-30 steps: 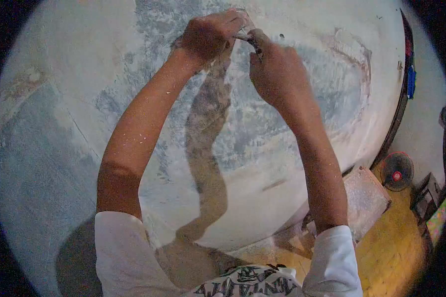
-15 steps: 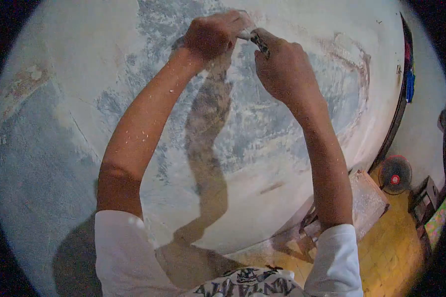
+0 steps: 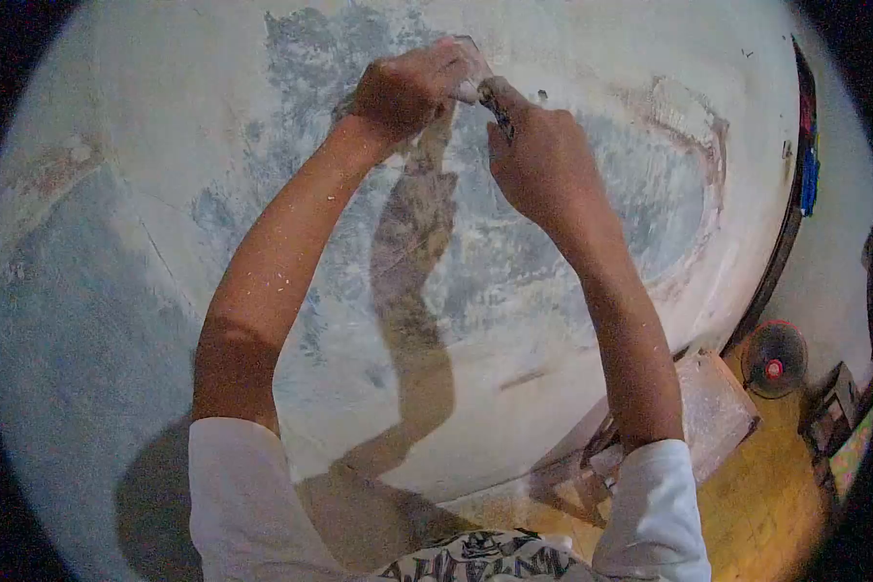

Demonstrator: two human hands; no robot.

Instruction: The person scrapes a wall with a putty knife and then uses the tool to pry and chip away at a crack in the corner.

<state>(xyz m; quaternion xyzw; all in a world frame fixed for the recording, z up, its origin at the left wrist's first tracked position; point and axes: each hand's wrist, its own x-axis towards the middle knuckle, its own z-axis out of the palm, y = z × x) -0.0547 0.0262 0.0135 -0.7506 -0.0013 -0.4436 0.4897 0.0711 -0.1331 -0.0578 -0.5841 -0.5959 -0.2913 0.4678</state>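
Observation:
Against a wall (image 3: 514,281) of peeling white paint with rough grey-blue patches, both arms are raised. My right hand (image 3: 548,165) is closed around the dark, patterned handle (image 3: 498,105) of what looks like a scraper. Its pale metal part (image 3: 469,92) reaches toward my left hand (image 3: 407,92), whose bent fingers press together at the far end of the tool. The blade's edge is mostly hidden by those fingers. Pale flakes speckle my left forearm. A small dark spot (image 3: 541,95) shows on the wall just beyond my right knuckles.
At the lower right, a plastic-covered box (image 3: 723,407) stands on a yellow tiled floor (image 3: 752,504). A round fan (image 3: 774,367) is behind it, near a dark boxy object (image 3: 832,407). A dark frame edge (image 3: 781,223) runs down the right side.
Both hands, still on the tool, sit slightly lower and further left in view. The camera view has also shifted a little. The dark spot beside my right knuckles has come into sight.

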